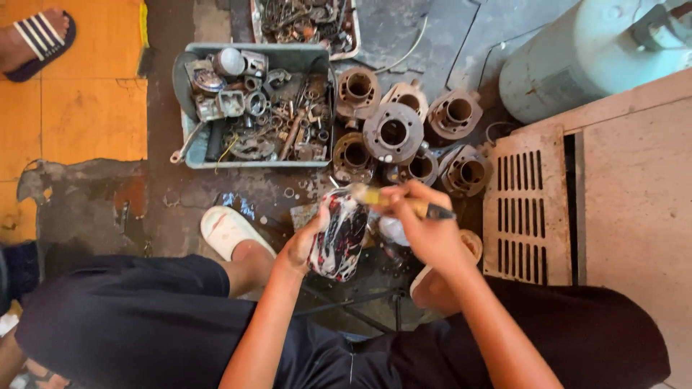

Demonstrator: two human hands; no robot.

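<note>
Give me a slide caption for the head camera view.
Left hand holds a paint-streaked part; right hand works a brush over it.

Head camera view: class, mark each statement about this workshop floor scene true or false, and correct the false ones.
1. The left hand holds a part wrapped in a red, black and white cover. True.
2. The right hand is empty. False: it grips a brush with a pale handle.
3. A grey tray of metal parts lies on the floor. True.
4. The cylinder blocks are stacked inside that tray. False: they sit on the floor beside it.
5. A white slipper is by the person's left leg. True.
</note>
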